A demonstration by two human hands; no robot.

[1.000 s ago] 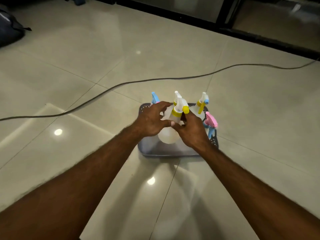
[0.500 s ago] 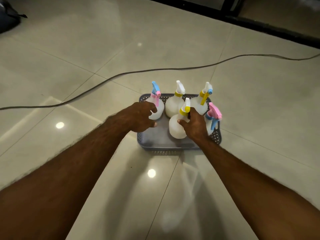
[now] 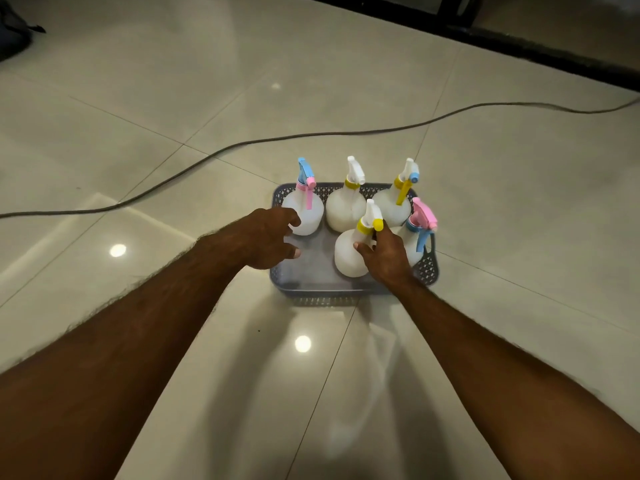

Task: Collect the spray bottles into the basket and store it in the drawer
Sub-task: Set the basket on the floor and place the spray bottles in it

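Note:
A grey perforated basket sits on the tiled floor with several white spray bottles standing in it. Along the back stand a blue-and-pink-headed bottle, a yellow-collared bottle and a bottle with a yellow trigger. At the front right is a pink-and-blue-headed bottle. My right hand grips the front bottle with the yellow cap, which stands upright in the basket. My left hand hovers at the basket's left rim, fingers apart, close to the blue-and-pink-headed bottle.
A dark cable runs across the floor behind the basket. A dark bag lies at the far left. A black door threshold crosses the top right. No drawer is in view.
The yellow-capped bottle, held above the basket by both hands, now stands in the basket. My left hand has let go and moved to the basket's left rim.

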